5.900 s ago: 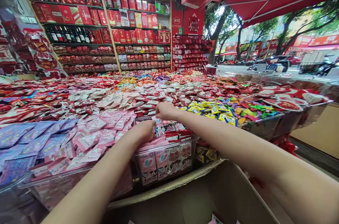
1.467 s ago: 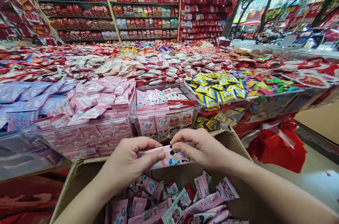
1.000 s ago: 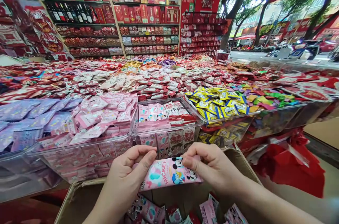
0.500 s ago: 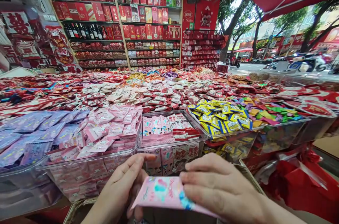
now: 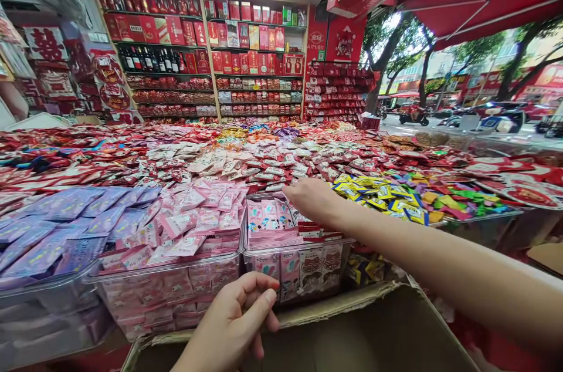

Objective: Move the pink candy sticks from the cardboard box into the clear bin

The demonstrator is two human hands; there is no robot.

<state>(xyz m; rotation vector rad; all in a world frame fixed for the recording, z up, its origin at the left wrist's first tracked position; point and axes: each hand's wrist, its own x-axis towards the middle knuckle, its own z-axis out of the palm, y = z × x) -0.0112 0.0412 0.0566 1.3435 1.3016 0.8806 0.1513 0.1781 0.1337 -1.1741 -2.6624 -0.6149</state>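
My left hand (image 5: pixel 235 322) is low in the middle, palm turned inward over a cardboard box (image 5: pixel 343 307). Its fingers are loosely curled and apart, and nothing shows in them. My right hand (image 5: pixel 312 199) reaches across from the right, over the back right corner of a clear bin. That bin holds pink cartoon packets (image 5: pixel 269 215) at the left and red-and-white packets (image 5: pixel 311 231) at the right. The right fingers bend down away from view, so what they touch or hold is hidden.
Bins of purple packets (image 5: pixel 65 213), pink packets (image 5: pixel 197 213) and yellow-blue packets (image 5: pixel 387 196) flank the middle bin. Red and white packets (image 5: pixel 272 169) spread behind. Shelves (image 5: pixel 209 55) of bottles and boxes line the back. A street shows at the right.
The pink packet between my hands is gone from view. My right hand has moved up and forward to the middle bin, while my left stays low. The view has tilted upward, with more of the cardboard box visible.
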